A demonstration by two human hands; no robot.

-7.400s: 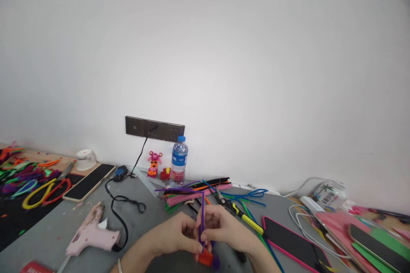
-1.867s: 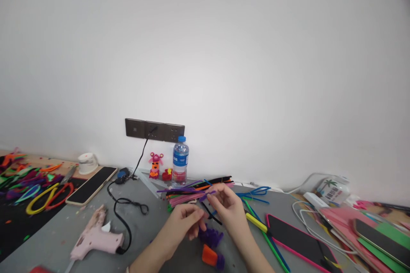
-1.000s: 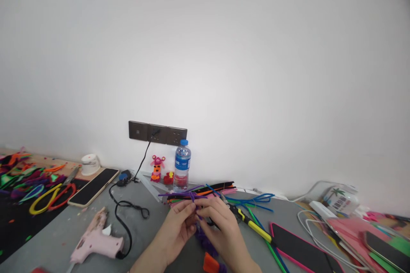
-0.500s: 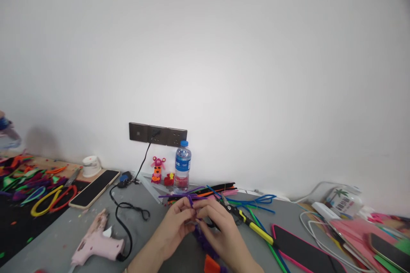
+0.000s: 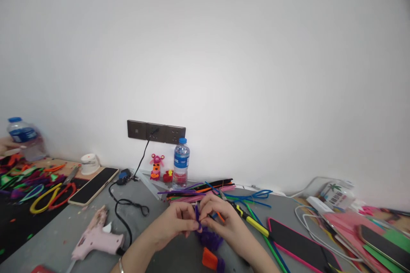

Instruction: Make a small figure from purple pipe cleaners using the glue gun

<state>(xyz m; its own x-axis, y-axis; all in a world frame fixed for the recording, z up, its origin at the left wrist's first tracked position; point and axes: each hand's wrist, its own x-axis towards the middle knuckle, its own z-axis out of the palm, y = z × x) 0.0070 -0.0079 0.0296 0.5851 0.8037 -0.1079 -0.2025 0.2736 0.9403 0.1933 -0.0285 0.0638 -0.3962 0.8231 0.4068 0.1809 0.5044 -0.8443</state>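
Between my two hands, in the middle of the front of the table, stands a short purple pipe cleaner (image 5: 197,212). My left hand (image 5: 177,223) pinches it from one side with thumb and forefinger. From the other side my right hand (image 5: 222,218) has its thumb and fingertips closed on the same piece. Below the right hand lies a fuzzy purple pipe-cleaner shape (image 5: 210,239) with an orange part (image 5: 209,259), partly hidden by the hand. Just beyond the fingers is a bundle of coloured pipe cleaners (image 5: 188,194).
Yellow-and-black pliers (image 5: 256,225) and a pink-edged phone (image 5: 301,245) lie right; a pink glue gun (image 5: 99,239) and corded black cable (image 5: 124,217) lie left. A water bottle (image 5: 181,163) stands by the wall. Another person's hand (image 5: 5,145) is beside a second bottle (image 5: 23,132).
My hands have shifted slightly down, and the purple piece now shows upright between the fingertips. The bottle at the far left has come further into view.
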